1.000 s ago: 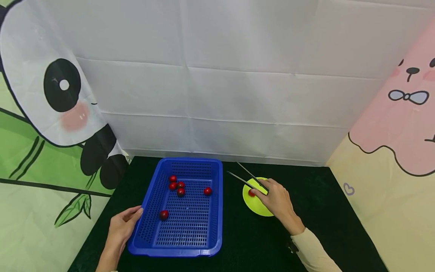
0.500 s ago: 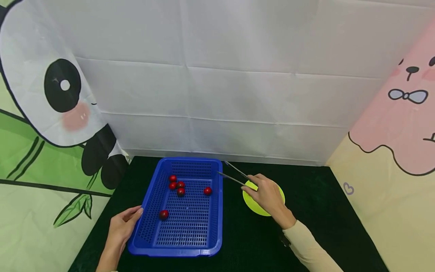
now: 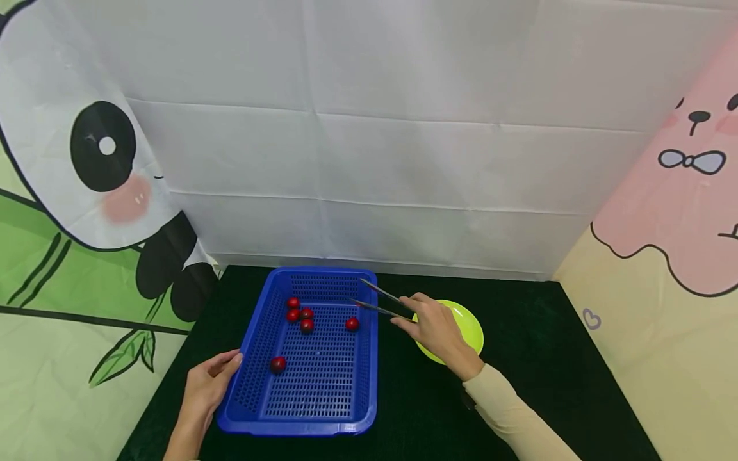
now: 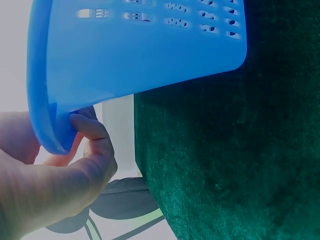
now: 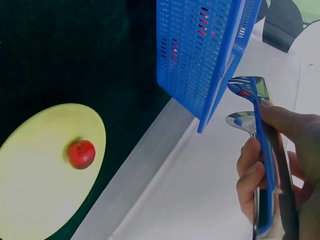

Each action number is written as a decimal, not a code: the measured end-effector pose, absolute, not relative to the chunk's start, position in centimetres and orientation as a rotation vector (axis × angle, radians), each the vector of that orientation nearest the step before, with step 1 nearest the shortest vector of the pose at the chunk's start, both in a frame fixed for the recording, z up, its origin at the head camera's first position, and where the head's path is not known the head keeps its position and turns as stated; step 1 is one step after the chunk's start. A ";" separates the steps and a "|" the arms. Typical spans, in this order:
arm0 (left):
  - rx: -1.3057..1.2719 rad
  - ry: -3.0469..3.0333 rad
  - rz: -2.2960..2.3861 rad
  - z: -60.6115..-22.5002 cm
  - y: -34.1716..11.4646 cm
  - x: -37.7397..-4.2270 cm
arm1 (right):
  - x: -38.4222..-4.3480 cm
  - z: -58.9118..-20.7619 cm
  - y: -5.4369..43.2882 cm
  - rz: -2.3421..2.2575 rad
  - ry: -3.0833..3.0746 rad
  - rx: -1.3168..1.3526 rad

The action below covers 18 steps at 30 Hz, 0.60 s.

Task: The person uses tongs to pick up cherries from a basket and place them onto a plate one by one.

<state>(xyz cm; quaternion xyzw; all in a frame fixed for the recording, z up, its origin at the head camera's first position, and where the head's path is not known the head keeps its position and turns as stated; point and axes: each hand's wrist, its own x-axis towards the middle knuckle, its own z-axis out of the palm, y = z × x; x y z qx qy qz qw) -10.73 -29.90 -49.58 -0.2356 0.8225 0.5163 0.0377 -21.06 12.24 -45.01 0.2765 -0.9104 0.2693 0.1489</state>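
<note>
My left hand point(image 3: 204, 387) grips the left rim of a blue perforated plastic basket point(image 3: 300, 428), fingers under the lip in the left wrist view. Several cherry tomatoes point(image 3: 307, 326) lie in the basket, mostly toward its far left; one tomato point(image 3: 352, 324) sits near the right wall. My right hand point(image 3: 441, 336) holds metal tongs point(image 3: 381, 310), one tip fork-shaped point(image 5: 242, 90), the other a spoon point(image 5: 241, 121). Their tips are spread over the basket's right rim with nothing between them. A single tomato point(image 5: 81, 154) rests on the yellow-green plate point(image 3: 471, 330), hidden by my hand in the head view.
A dark green cloth point(image 3: 548, 358) covers the table. White sheeting point(image 3: 403, 166) rises behind it, with a panda print point(image 3: 104, 147) at left and a pink animal print point(image 3: 686, 205) at right.
My right hand has moved left with the tongs, from over the plate until the tips reach above the basket's right rim. The left hand and basket stay put.
</note>
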 end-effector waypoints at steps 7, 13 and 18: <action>-0.727 2.527 1.571 -49.6 -30.0 -10.8 | -21.6 -45.2 11.1 0.751 -2.633 0.858; -0.727 2.533 1.559 -49.5 -30.0 -10.8 | -22.2 -45.4 10.2 0.685 -2.667 0.897; -0.731 2.538 1.559 -49.6 -30.1 -10.8 | -22.5 -45.4 9.5 0.663 -2.697 0.917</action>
